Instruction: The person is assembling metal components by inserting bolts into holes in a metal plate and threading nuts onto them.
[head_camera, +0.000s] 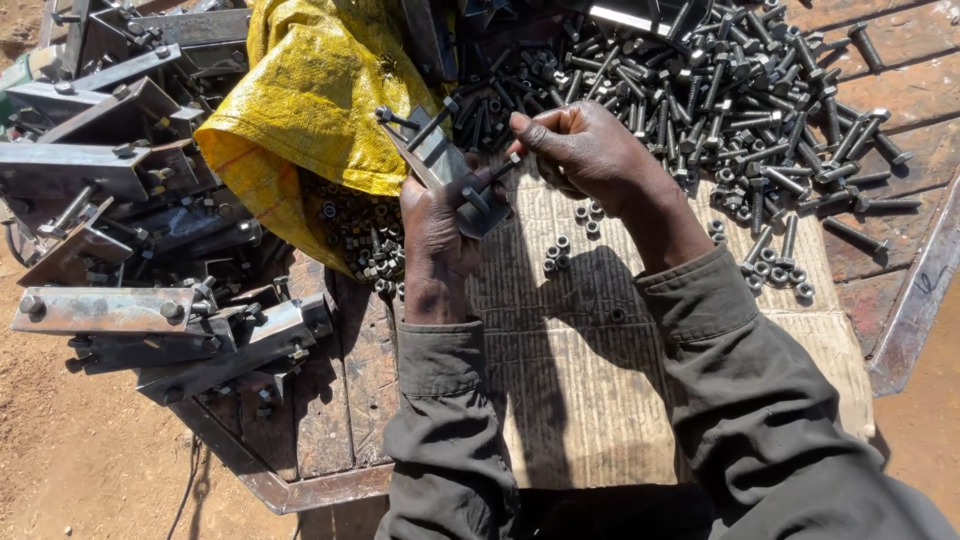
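Note:
My left hand (436, 232) grips a short piece of grey steel angle bracket (440, 160) that has bolts sticking out of it near its far end. My right hand (588, 152) is just to its right, fingers pinched on a dark bolt (497, 173) that passes through the bracket's near end. Both hands are above a sheet of worn cardboard (590, 380). A few loose nuts (558, 250) lie on the cardboard right below my hands.
A large heap of dark bolts (700, 90) covers the upper right. A yellow woven sack (310, 100) spills nuts at upper centre. Stacked steel brackets with bolts fitted (130, 240) fill the left. Rusty wooden-plank platform (330, 400) sits over bare dirt (80, 460).

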